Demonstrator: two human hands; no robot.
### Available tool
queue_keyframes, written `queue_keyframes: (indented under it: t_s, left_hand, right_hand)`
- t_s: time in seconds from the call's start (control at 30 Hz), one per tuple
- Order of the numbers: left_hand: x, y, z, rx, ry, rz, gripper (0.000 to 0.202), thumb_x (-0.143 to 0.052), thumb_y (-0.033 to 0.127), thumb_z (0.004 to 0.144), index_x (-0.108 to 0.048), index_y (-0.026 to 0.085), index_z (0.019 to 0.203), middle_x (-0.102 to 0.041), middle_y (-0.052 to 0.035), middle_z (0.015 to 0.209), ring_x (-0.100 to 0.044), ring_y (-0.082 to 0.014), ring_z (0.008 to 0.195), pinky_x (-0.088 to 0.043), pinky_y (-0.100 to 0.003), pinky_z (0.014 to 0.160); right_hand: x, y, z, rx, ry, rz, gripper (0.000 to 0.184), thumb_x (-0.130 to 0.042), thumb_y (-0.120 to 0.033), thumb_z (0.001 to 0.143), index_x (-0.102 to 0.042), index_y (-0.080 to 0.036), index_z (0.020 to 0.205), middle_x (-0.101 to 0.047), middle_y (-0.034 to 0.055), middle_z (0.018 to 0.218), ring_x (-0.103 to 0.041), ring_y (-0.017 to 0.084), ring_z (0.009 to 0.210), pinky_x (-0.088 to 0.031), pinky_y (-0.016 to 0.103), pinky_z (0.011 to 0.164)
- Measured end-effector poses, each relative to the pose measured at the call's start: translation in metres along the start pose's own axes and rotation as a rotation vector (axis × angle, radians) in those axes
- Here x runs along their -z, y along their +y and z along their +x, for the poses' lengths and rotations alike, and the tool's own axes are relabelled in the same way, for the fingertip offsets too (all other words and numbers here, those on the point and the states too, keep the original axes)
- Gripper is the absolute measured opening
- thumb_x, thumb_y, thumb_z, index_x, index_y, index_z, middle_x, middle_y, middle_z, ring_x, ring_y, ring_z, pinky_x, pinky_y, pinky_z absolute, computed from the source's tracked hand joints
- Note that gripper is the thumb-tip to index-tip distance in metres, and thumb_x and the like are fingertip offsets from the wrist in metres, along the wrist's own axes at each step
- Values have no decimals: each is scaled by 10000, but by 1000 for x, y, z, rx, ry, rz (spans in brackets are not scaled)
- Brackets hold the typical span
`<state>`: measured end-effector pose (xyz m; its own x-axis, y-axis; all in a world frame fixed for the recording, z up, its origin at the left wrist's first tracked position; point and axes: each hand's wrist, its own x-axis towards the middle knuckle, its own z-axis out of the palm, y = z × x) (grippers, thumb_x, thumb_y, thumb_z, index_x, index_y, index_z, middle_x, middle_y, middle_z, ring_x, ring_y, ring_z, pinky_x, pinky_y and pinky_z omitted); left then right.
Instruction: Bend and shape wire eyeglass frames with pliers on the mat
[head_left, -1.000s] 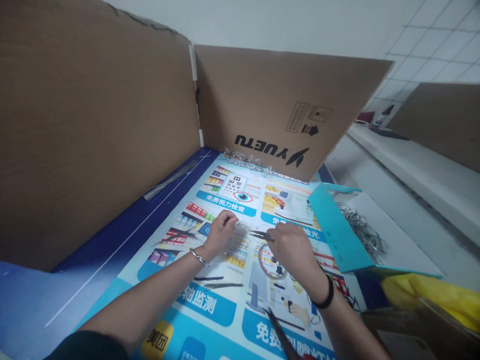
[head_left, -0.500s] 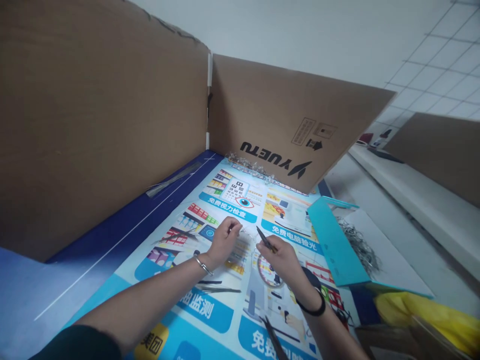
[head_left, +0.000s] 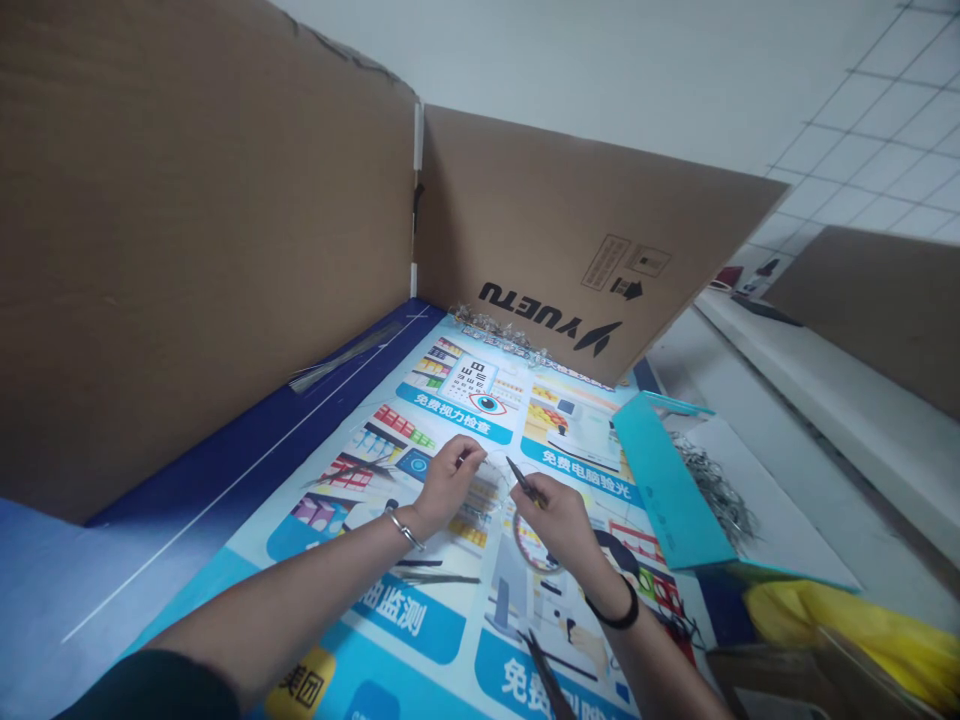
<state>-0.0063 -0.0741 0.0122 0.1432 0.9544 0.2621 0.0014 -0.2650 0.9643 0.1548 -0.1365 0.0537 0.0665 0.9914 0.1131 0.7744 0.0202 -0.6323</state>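
Observation:
My left hand (head_left: pixel 453 485) is closed in a pinch above the printed sheet; what its fingertips hold is too small to make out. Facing it, my right hand (head_left: pixel 553 510) grips a dark, slim, pointed tool (head_left: pixel 527 484), its tip aimed up and left towards my left fingertips. Faint thin strands (head_left: pixel 496 468) show between the two hands. Below them on the sheet lie dark thin strips (head_left: pixel 435 577), and another dark long tool (head_left: pixel 546 675) rests at the front edge of the view.
Cardboard panels (head_left: pixel 225 220) stand at the left and back (head_left: pixel 540 210). Small clear pieces (head_left: pixel 502 330) line the sheet's far edge. To the right are a turquoise box (head_left: pixel 645 480) with tangled thin wires (head_left: pixel 712 490) and a yellow bag (head_left: pixel 847 630). Grey strips (head_left: pixel 345 357) lie left.
The pointed tool in my right hand has shifted slightly left and down, with its tip nearer my left fingertips. My left hand stays almost still.

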Motion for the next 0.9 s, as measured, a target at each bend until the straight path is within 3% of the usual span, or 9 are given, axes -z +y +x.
queue_keyframes:
  t_s: [0.2,0.4,0.5,0.67,0.9]
  left_hand:
    - [1,0,1,6,-46,-67,137,-509,296,831,-553,180,774,-572,-12,787,-520,-137,743,-430,-257,702]
    - [2,6,3,80,-74,-128,145,-514,313,828,-528,183,765,-531,21,692,-509,-112,635,-422,-237,647]
    - [2,6,3,31,-65,-100,129,-508,281,836,-535,180,761,-518,23,687,-496,-108,632,-415,-238,648]
    - [4,5,2,-41,-59,18,126,-495,256,851,-549,180,766,-539,9,727,-500,-113,656,-418,-244,655]
    - [5,6,-2,-266,-97,221,118,-496,244,872,-557,182,793,-580,-16,779,-538,-134,747,-431,-261,707]
  right_hand:
    - [-1,3,1,-5,5,-26,210,-486,-342,787,-584,-207,659,-532,-42,569,-500,112,552,-349,214,534]
    - [1,8,3,59,-40,-133,228,-467,-352,828,-578,-207,691,-545,-34,625,-514,116,605,-338,216,561]
    - [11,6,2,154,-51,-311,228,-470,-361,854,-618,-204,780,-594,1,726,-541,138,719,-344,231,634]
    - [26,2,-1,254,70,-703,174,-494,-304,865,-643,-215,858,-615,40,810,-519,184,822,-288,294,736]
    - [22,1,-2,302,38,-788,133,-531,-288,845,-649,-227,848,-606,40,789,-491,184,800,-240,314,723]
